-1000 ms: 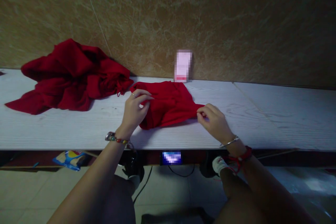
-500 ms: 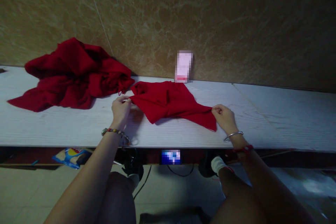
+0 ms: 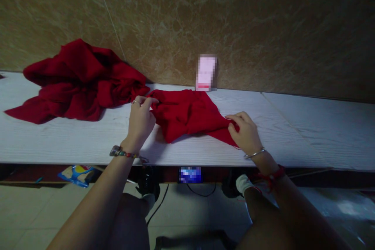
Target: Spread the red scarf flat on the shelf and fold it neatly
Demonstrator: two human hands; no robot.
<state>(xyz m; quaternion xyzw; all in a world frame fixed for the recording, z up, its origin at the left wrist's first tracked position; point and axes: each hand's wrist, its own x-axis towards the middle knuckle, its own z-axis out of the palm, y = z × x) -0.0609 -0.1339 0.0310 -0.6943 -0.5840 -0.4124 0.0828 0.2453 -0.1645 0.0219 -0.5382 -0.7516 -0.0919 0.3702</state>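
Lying creased, smaller red cloth [image 3: 190,115]

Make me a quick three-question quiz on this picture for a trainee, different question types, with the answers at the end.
1. Pick one. Where does the big red heap lie from the small red cloth between the left hand and the right hand, as the person sees it? A: to its right. B: to its left. C: nearer the knees.

2. True or false: a beaded bracelet circles the left wrist.

3. Fill in: the pale pink object stands at the back of the white table, by the brown ____.

Key: 1. B. 2. True. 3. Wall.
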